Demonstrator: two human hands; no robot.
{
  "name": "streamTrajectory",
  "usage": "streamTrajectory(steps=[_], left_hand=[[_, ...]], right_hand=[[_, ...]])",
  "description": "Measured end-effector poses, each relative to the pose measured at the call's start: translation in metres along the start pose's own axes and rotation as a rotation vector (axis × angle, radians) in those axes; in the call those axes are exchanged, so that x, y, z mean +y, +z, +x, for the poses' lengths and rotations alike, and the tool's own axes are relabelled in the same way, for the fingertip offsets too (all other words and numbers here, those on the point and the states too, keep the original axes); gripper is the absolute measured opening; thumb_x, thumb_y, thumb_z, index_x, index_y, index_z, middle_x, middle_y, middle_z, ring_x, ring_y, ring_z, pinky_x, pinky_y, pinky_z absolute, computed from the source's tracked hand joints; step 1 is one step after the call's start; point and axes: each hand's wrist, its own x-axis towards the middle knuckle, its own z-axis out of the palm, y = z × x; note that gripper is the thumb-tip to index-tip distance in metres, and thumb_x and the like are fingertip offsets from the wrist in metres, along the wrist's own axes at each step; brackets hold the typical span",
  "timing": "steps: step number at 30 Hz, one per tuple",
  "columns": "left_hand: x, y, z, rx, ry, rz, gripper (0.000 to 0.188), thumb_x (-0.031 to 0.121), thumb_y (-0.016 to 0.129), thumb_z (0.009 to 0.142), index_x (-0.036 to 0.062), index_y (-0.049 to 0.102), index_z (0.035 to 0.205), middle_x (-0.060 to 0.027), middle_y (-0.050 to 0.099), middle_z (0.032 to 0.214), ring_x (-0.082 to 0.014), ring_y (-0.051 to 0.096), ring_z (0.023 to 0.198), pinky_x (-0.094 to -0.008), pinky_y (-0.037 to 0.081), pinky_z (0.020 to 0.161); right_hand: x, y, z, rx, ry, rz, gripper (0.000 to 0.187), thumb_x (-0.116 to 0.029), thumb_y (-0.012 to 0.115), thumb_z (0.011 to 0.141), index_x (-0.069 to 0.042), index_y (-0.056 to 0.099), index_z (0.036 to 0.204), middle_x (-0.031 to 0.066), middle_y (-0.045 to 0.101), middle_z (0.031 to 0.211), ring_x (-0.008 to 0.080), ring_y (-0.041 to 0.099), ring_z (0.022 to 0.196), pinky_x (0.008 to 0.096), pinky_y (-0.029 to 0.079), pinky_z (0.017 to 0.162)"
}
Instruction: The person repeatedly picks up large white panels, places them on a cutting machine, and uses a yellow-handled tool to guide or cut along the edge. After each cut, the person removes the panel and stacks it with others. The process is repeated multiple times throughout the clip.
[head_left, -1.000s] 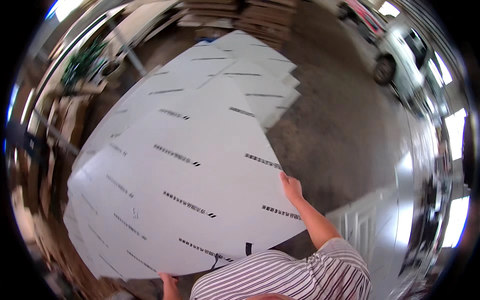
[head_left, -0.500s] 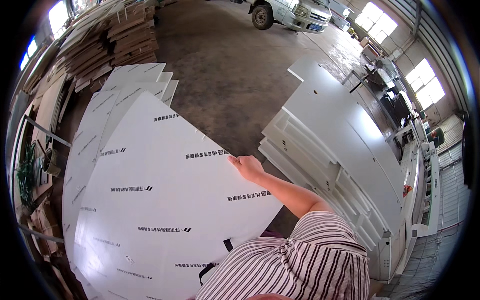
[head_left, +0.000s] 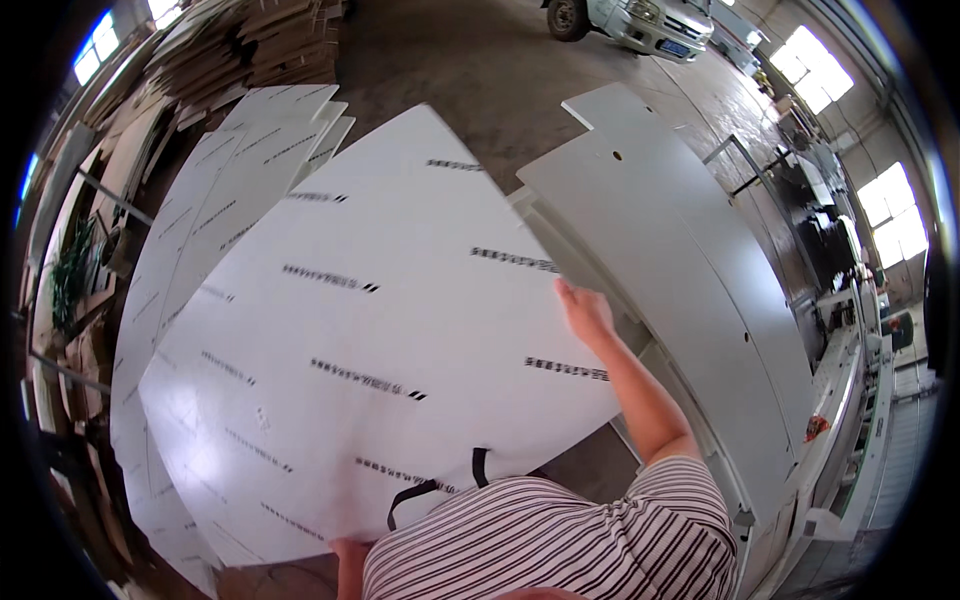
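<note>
From where I stand, a large white printed panel [head_left: 385,335] slants across the person's front, between similar printed panels [head_left: 180,275] on the left and plain white panels [head_left: 690,265] on the right. The right hand [head_left: 586,310] has its grip closed on the panel's right edge; the left hand [head_left: 348,552] meets the near edge, fingers hidden, so I can't tell its grip. The step seems to be manoeuvring it by the edges; I'd say the next move calls for both hands together, corners kept clear.

shirt [head_left: 545,530]: white, narrow dark stripes | right sleeve [head_left: 690,495]: short, striped | right hand [head_left: 590,315]: bare
</note>
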Motion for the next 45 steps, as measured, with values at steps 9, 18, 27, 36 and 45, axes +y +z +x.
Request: streamTrajectory(steps=[9,18,27,36,45], left_hand=[[0.049,0.032,0.043,-0.091,-0.049,0.086,0.062,0.052,0.021,0.095,-0.0004,0.044,0.120,-0.0163,0.059,0.110,-0.0300,0.061,0.095,-0.0430,0.054,0.072],[0.080,0.044,0.027,0.026,-0.215,0.213,0.064,0.053,0.033,0.093,-0.0042,0.047,0.119,-0.0162,0.058,0.110,-0.0247,0.058,0.093,-0.0369,0.048,0.083],[0.051,0.013,0.073,-0.036,-0.158,0.552,0.068,0.052,0.026,0.095,-0.0076,0.049,0.117,-0.0189,0.058,0.113,-0.0262,0.057,0.102,-0.0356,0.046,0.086],[0.068,0.027,0.038,-0.430,-0.200,0.031,0.083,0.067,0.030,0.087,-0.0031,0.038,0.130,-0.0186,0.052,0.122,-0.0278,0.051,0.111,-0.0394,0.041,0.094],[0.078,0.026,0.043,-0.526,-0.327,-0.591,0.087,0.071,0.029,0.084,0.0011,0.032,0.136,-0.0188,0.043,0.133,-0.0285,0.045,0.118,-0.0415,0.036,0.099]], right_hand=[[0.039,0.007,0.015,0.164,0.252,-0.127,0.077,-0.064,0.023,0.089,-0.001,0.064,0.078,0.0246,0.062,0.086,0.0405,0.059,0.087,0.0473,0.044,0.076],[0.067,0.034,-0.023,0.198,0.457,-0.306,0.076,-0.060,0.020,0.092,0.001,0.066,0.091,0.0225,0.063,0.097,0.0393,0.059,0.094,0.0472,0.045,0.081],[0.026,0.021,-0.014,0.048,0.367,-0.737,0.062,-0.051,0.024,0.095,-0.002,0.059,0.108,0.0196,0.062,0.103,0.0367,0.058,0.096,0.0456,0.046,0.082],[-0.254,0.173,0.185,0.353,-0.541,-0.011,0.033,-0.030,0.057,0.087,-0.001,0.055,0.101,0.0174,0.060,0.101,0.0334,0.056,0.098,0.0417,0.046,0.084],[-0.450,0.287,0.259,-0.126,-0.559,-0.554,0.061,-0.052,0.024,0.094,-0.007,0.058,0.115,0.0153,0.058,0.119,0.0296,0.052,0.112,0.0485,0.033,0.099]])
